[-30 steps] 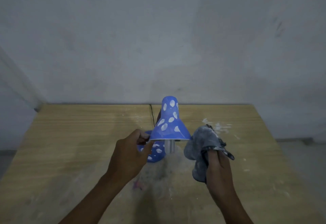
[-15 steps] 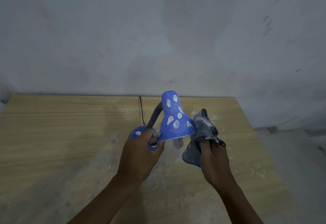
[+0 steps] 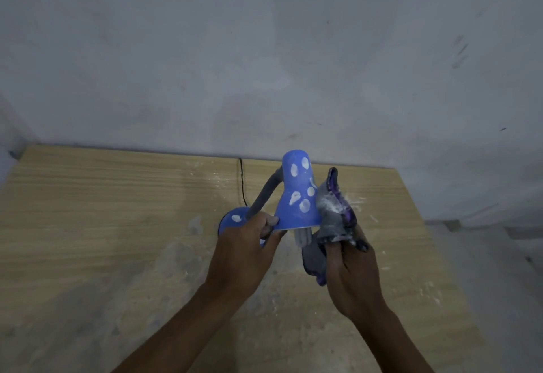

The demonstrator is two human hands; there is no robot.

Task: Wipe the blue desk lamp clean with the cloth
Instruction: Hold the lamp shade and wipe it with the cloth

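- We see the blue desk lamp (image 3: 296,196) standing near the far middle of the wooden bench (image 3: 88,211), its white-spotted shade pointing down and its bulb (image 3: 302,237) showing below the rim.
- Our left hand (image 3: 244,252) has its grip curled around the lamp at the shade's lower left edge, where the grey neck (image 3: 264,193) meets the round blue base (image 3: 235,220).
- Our right hand (image 3: 352,278) pinches the grey-and-purple cloth (image 3: 335,214), bunched and pressed against the right side of the shade.
- A thin black cord (image 3: 242,178) runs from behind the lamp toward the grey wall (image 3: 264,49).
- White dust and smears mark the bench around the lamp.
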